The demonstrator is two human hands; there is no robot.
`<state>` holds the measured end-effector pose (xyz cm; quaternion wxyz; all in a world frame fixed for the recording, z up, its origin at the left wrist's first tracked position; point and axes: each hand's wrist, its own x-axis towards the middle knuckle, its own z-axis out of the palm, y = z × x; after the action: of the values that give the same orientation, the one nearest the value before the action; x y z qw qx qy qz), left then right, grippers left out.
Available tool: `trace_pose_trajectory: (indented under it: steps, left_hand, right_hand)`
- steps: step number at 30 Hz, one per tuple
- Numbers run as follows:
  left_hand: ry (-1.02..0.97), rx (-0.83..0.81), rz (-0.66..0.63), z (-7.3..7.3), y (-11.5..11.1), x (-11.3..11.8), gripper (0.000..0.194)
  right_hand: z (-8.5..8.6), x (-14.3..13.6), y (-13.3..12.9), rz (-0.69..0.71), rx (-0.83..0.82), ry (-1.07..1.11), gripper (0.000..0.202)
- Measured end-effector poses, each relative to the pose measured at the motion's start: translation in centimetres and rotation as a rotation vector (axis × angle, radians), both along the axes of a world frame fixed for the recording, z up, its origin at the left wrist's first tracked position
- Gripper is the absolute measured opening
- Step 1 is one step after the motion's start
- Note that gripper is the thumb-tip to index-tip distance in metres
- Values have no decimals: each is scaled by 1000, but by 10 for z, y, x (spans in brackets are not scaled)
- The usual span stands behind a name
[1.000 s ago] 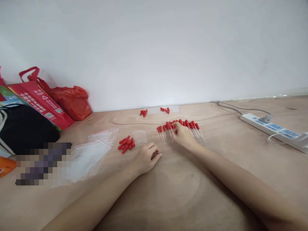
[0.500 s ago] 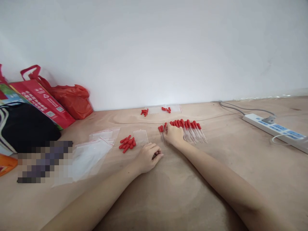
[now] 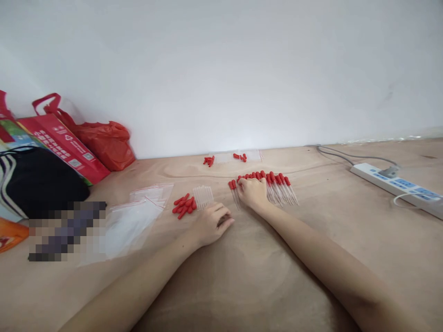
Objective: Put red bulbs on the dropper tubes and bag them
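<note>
Several clear droppers with red bulbs (image 3: 273, 180) lie side by side in a row on the wooden table. My right hand (image 3: 252, 191) rests over the left part of this row, its fingers bent at the bulbs; whether they grip one is hidden. Two droppers (image 3: 232, 185) lie just left of it. My left hand (image 3: 216, 223) lies on the table with curled fingers, and what it holds, if anything, cannot be made out. Beside it are a group of clear tubes (image 3: 203, 197) and a pile of loose red bulbs (image 3: 184, 206).
Clear zip bags (image 3: 133, 226) lie at the left, near a black bag (image 3: 41, 184) and red bags (image 3: 107, 143). More red bulbs (image 3: 209, 161) and a clear bag (image 3: 254, 156) lie by the wall. A power strip (image 3: 398, 184) sits at the right.
My right hand has shifted slightly to the right and lies flatter over the droppers, uncovering more of the two at its left. My left hand has hardly moved.
</note>
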<state>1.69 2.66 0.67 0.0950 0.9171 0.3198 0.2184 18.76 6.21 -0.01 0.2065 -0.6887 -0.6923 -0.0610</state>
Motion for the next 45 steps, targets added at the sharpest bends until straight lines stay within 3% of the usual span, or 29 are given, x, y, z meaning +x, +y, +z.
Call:
trace_pose_trajectory:
  steps: [3, 6, 7, 11, 15, 23, 28, 31, 33, 38, 41, 45]
  left_hand:
    - [-42, -39, 265, 20, 28, -26, 15]
    - [10, -240, 604, 37, 64, -68, 11]
    - [22, -276, 655, 40, 73, -82, 12]
    - [98, -455, 677, 41, 87, -114, 23]
    - [164, -589, 648, 38, 83, -111, 27]
    - [206, -561, 689, 33, 83, -109, 23]
    - [194, -442, 740, 44, 83, -111, 15]
    - [95, -256, 662, 48, 74, -91, 15]
    - [-18, -140, 510, 45, 61, -66, 20]
    - [-102, 62, 162, 16, 10, -1, 20]
    - [-134, 75, 42, -3, -10, 15, 14]
    - [-144, 91, -5, -13, -13, 18, 12]
  right_hand:
    - [7, -10, -5, 32, 11, 37, 25]
    - [13, -30, -7, 103, -80, 45, 24]
    - [14, -38, -7, 116, -124, 53, 24]
    - [19, -66, 1, 72, -278, 124, 28]
    - [20, -81, 10, 30, -335, 181, 27]
    - [16, -88, 16, 16, -383, 217, 27]
    - [23, -84, 12, 35, -377, 233, 26]
    - [29, -67, 4, 75, -312, 247, 30]
    - [29, -45, -5, 154, -193, 271, 30]
    - [6, 27, -42, 479, 92, 224, 24]
    - [-12, 59, -64, 558, 212, 81, 28]
    - [-21, 70, -78, 626, 245, 48, 26]
